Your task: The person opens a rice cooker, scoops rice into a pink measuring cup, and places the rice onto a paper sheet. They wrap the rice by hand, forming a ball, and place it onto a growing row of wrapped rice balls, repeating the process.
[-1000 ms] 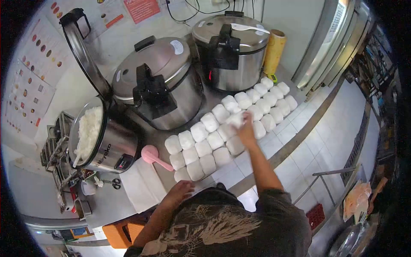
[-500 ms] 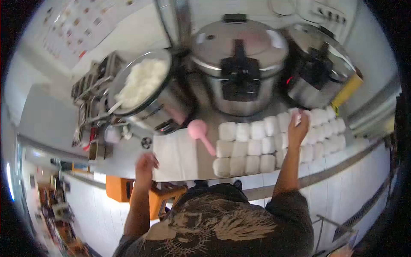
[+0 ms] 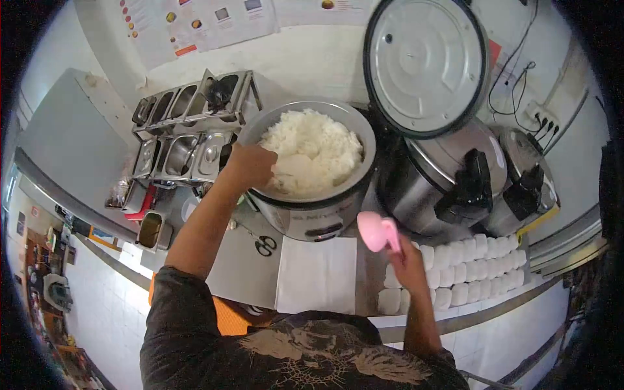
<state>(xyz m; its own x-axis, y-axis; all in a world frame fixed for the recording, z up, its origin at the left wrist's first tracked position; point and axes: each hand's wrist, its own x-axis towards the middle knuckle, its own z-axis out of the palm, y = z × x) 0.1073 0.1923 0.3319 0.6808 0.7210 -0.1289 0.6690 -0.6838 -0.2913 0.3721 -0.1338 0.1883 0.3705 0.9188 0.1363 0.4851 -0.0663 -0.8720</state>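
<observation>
An uncovered rice cooker (image 3: 318,218) holds a heap of white rice (image 3: 325,140). My left hand (image 3: 252,167) is closed over the cooker's left rim, around the handle of a white rice paddle (image 3: 294,168) whose blade lies against the rice; the handle is hidden by my fingers. In my right hand (image 3: 407,263) is the handle of a pink scoop (image 3: 373,231), held up right of the cooker with its bowl toward it. White paper sheets (image 3: 316,276) lie flat in front of the cooker. Rows of white wrapped packets (image 3: 460,273) line the counter on the right.
The cooker's raised lid (image 3: 426,65) stands open behind it. Two closed cookers, one large (image 3: 422,188) and one smaller (image 3: 530,188), sit to the right. Metal containers (image 3: 182,156) fill a rack at left. Scissors (image 3: 265,246) lie beside the sheets.
My left hand has gone from beside the sheets up to the rice paddle at the cooker rim. My right hand has left the packets and picked up the pink scoop. The view has swung left.
</observation>
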